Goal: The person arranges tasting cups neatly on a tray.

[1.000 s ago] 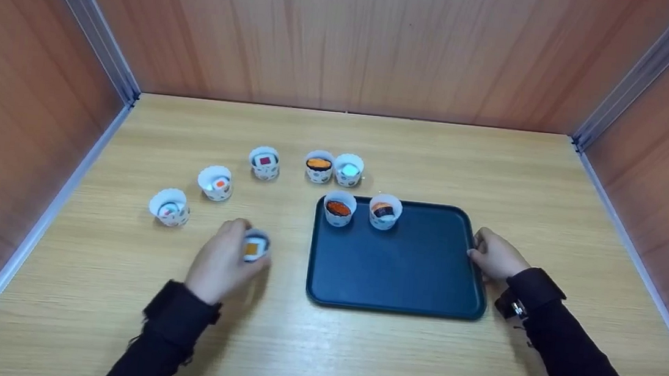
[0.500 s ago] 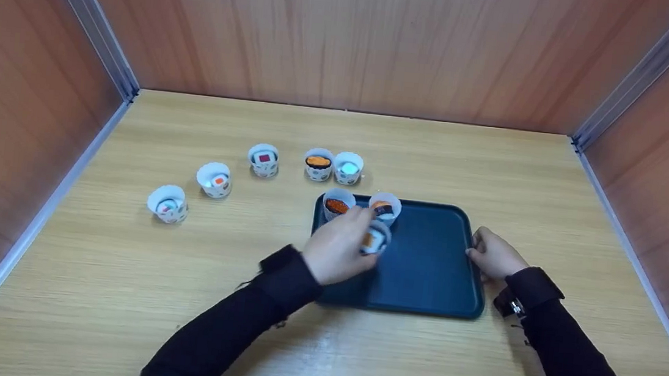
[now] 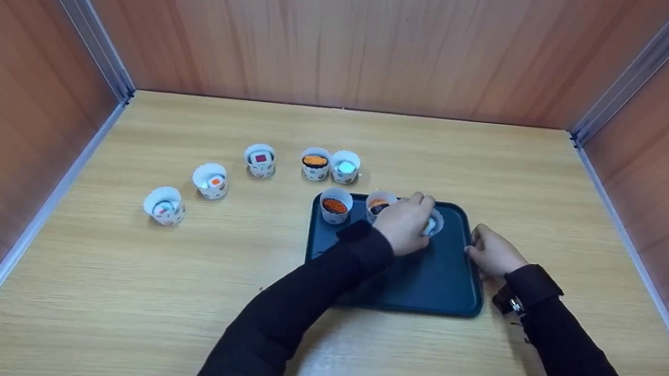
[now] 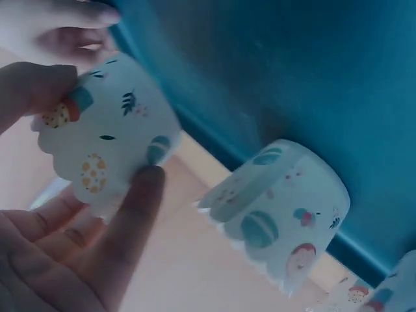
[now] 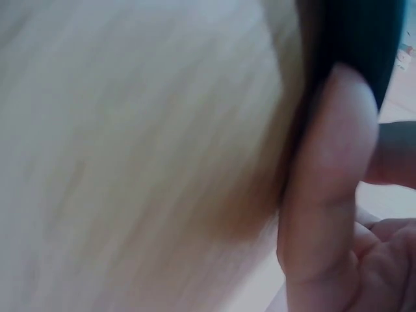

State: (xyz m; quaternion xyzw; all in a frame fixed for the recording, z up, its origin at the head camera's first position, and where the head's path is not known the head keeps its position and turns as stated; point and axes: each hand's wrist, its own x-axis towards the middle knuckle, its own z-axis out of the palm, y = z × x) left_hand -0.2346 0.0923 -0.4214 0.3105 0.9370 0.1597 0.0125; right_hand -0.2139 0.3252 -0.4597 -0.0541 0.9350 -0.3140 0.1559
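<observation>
In the head view my left hand (image 3: 403, 224) grips a small white paper cup (image 3: 435, 223) above the back right part of a dark blue-green tray (image 3: 436, 284). The left wrist view shows thumb and fingers round this patterned paper cup (image 4: 120, 123), its scalloped rim towards the palm. Beside it a second cup (image 4: 279, 211) stands on the tray, holding a piece of orange and black toy sushi (image 3: 378, 206). Left of that is a cup (image 3: 334, 212) with a red-orange topping. My right hand (image 3: 495, 252) pinches the tray's right edge, with a finger (image 5: 335, 143) along the rim.
Behind the tray stand two touching cups, one with an orange filling (image 3: 315, 163), one with a pale green filling (image 3: 345, 167). Three more cups lie leftward: one with a dark red square (image 3: 260, 159), one with an orange dot (image 3: 211, 181), another (image 3: 164, 206) nearest me.
My left hand has carried the paper cup rightward from the table's left side to over the tray's back right. My right hand has stayed on the tray's edge.
</observation>
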